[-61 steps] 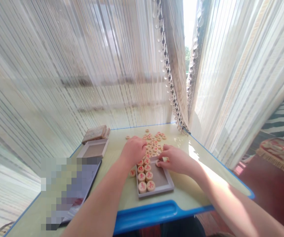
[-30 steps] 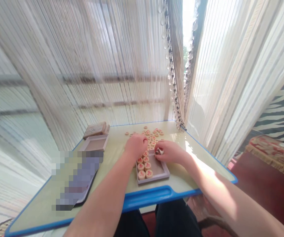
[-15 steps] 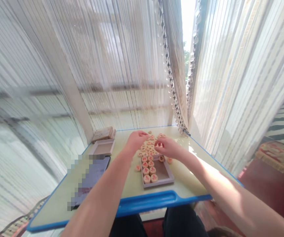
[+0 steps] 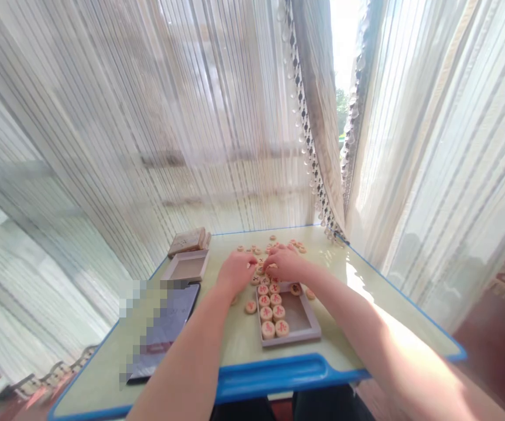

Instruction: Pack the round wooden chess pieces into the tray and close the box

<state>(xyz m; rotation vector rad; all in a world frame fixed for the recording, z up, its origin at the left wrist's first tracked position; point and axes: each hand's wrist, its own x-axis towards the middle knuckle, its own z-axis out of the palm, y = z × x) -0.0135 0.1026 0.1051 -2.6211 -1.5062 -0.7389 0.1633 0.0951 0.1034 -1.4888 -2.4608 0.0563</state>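
Right now your left hand (image 4: 236, 272) and right hand (image 4: 285, 264) meet, fingers curled down, on the loose game pieces (image 4: 296, 247) just past the tray (image 4: 298, 317). I cannot tell whether either grips one. The lined-up pieces (image 4: 273, 312) fill the tray's left half, nearer you.

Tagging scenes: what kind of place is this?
Likely a home, beside a sunny window: sheer curtains with beaded trim, and a small blue-edged table with chess discs in a tray.
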